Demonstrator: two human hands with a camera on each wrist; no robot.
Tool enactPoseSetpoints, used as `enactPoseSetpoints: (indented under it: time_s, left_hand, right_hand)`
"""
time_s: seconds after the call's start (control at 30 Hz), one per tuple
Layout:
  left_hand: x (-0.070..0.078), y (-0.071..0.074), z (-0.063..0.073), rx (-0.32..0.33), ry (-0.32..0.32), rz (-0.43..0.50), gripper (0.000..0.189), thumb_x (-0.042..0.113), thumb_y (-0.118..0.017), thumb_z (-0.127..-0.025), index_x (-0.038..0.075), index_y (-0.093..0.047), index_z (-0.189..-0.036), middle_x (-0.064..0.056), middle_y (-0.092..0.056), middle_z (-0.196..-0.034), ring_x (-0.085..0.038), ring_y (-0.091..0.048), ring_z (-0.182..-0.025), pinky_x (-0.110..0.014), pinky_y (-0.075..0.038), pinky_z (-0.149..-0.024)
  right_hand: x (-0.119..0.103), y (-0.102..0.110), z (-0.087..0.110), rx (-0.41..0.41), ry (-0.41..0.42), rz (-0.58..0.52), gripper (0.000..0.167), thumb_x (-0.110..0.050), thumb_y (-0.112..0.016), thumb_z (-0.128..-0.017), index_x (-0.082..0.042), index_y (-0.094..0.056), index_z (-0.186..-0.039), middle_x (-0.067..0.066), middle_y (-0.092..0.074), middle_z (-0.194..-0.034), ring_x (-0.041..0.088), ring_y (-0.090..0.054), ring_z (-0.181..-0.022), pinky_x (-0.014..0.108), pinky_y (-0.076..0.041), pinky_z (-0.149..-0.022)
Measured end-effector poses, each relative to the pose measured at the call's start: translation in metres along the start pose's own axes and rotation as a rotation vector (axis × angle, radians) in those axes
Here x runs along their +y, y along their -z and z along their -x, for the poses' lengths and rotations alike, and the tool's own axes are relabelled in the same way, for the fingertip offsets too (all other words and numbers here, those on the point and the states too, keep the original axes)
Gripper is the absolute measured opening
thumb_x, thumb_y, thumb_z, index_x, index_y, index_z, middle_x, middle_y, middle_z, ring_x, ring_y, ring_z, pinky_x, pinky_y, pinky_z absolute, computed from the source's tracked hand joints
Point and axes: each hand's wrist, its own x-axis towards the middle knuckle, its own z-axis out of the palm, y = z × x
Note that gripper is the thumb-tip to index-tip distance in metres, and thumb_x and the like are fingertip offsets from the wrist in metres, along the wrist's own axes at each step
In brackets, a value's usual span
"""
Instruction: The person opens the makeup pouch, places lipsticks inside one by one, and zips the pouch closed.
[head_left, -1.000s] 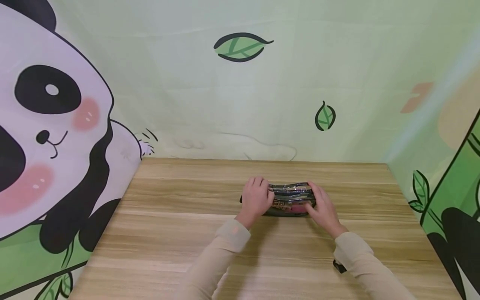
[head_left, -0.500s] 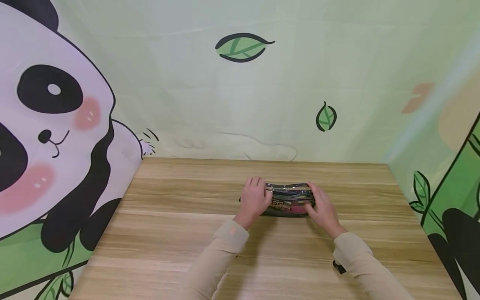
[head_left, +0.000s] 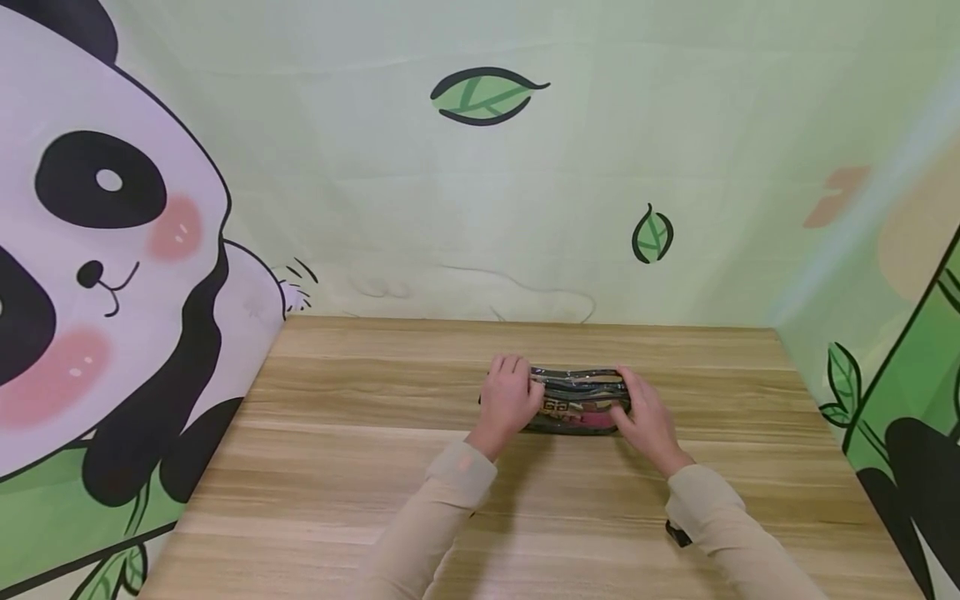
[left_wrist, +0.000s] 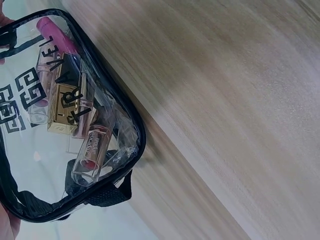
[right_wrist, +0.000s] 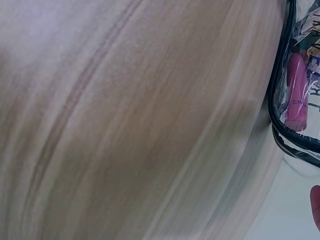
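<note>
A clear plastic cosmetic bag point(head_left: 577, 402) with black piping stands near the middle of the table's far half. My left hand point(head_left: 508, 398) grips its left end, thumb toward the middle. At the other end my right hand point(head_left: 647, 418) holds the bag, thumb on the front and fingers over the top. Dark letters reading TRAVEL are printed on the clear wall. Inside, the left wrist view shows a lipstick tube point(left_wrist: 94, 152), a gold case point(left_wrist: 64, 109) and a bright pink tube point(left_wrist: 55, 35). A black loop point(left_wrist: 112, 195) hangs from one end.
The wooden table point(head_left: 360, 475) reaches back to a pale green cloth point(head_left: 360, 183) printed with leaves. A panda picture point(head_left: 112, 275) covers the left side. Something small and black point(head_left: 678, 533) shows under the right sleeve.
My left hand has slid very slightly left along the bag, and the print on its front shows a little more. The right hand has hardly moved.
</note>
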Motion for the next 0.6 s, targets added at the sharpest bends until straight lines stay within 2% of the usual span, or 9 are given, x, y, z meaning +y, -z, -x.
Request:
enactPoseSetpoints:
  time_s: [0.3,0.6]
  left_hand:
    - [-0.0043,-0.0001,0.0009,-0.010,0.005,0.042,0.013,0.019,-0.049,-0.077,0.012,-0.044,-0.067,-0.004,-0.058,-0.090,-0.019,-0.050,-0.093,-0.027,-0.042,-0.086]
    - [-0.0064,0.0020,0.0023,0.016,0.011,0.008,0.012,0.019,-0.048,-0.075,0.014,-0.043,-0.066,-0.001,-0.058,-0.087,-0.017,-0.051,-0.089,-0.025,-0.042,-0.083]
  right_hand:
    - [-0.0009,0.0015,0.0001,-0.022,-0.029,0.003,0.056,-0.011,-0.056,-0.073,-0.007,-0.039,-0.126,0.022,-0.051,-0.119,0.037,-0.049,-0.106,0.050,-0.042,-0.086]
    - [-0.0005,-0.0008,0.0000,0.000,-0.019,0.018,0.055,-0.011,-0.057,-0.072,-0.006,-0.040,-0.124,0.021,-0.053,-0.116,0.036,-0.051,-0.103,0.049,-0.043,-0.083]
